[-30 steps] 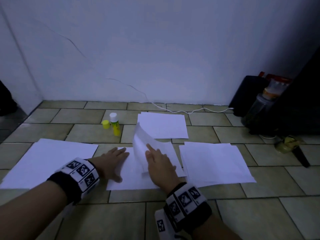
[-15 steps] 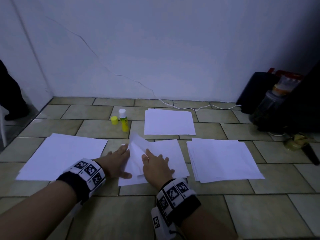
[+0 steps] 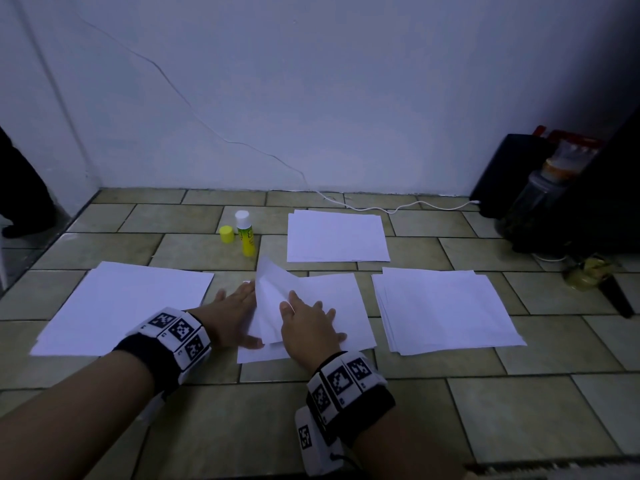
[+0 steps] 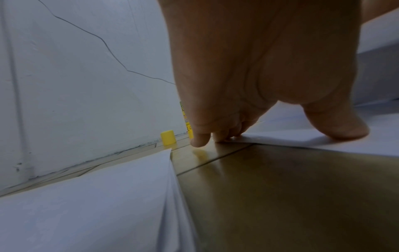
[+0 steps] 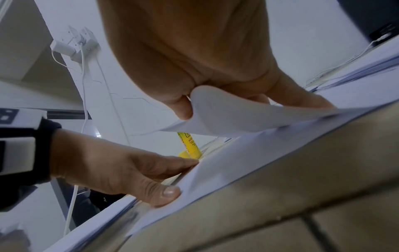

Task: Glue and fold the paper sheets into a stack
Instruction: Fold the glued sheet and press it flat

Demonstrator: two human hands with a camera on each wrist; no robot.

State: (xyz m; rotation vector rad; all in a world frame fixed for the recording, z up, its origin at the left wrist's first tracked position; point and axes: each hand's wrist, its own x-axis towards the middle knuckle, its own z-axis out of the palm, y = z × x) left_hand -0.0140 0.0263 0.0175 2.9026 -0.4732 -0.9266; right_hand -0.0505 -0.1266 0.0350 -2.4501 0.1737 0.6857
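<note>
The sheet [image 3: 332, 306] is lying on the floor [image 3: 450, 427] in the middle, between 3 other paper piles. Its left flap [image 3: 273, 299] is bending over to the right, not flat yet.

The right hand [image 3: 308, 327] is lying flat on the flap with fingers spread, grasping nothing. The left hand [image 3: 228, 313] is also flat and released, pressing the sheet's left edge down so it is not sliding.

To fold well, I think the right hand should be pushing the flap down slowly and lining up the edges before rubbing the crease. The glue [image 3: 245, 233] is standing behind with its cap [image 3: 226, 234] off beside it.
</note>
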